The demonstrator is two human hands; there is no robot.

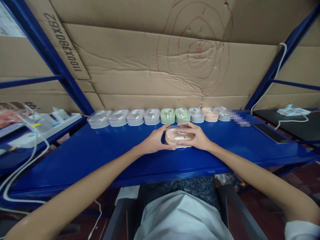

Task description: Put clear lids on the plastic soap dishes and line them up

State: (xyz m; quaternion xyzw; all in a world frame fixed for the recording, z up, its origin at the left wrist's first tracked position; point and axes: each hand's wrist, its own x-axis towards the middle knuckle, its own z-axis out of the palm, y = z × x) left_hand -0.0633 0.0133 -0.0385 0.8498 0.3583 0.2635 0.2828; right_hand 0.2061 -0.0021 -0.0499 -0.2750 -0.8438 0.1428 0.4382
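A pinkish-beige rounded box with a clear lid (pixel 172 135) is between my two hands over the middle of the blue table. My left hand (pixel 155 140) wraps its left side, thumb along the near edge. From the right, my right hand (pixel 198 137) grips it, with fingers across the top and near side. A pale tab and part of a round label show on the lid between my fingers. Just beyond stand similar lidded boxes in a row: several grey ones (pixel 135 117), two green ones (pixel 167 116) and a peach one (pixel 210 115).
The blue table (pixel 100 160) stands against a cardboard wall (pixel 125 60) with red drawn rings. A dark phone (pixel 270 133) lies at the right. White power strips (pixel 47 128) and cables are at the left; another power strip (pixel 293 111) sits on the right. Blue posts (pixel 277 56) flank the table.
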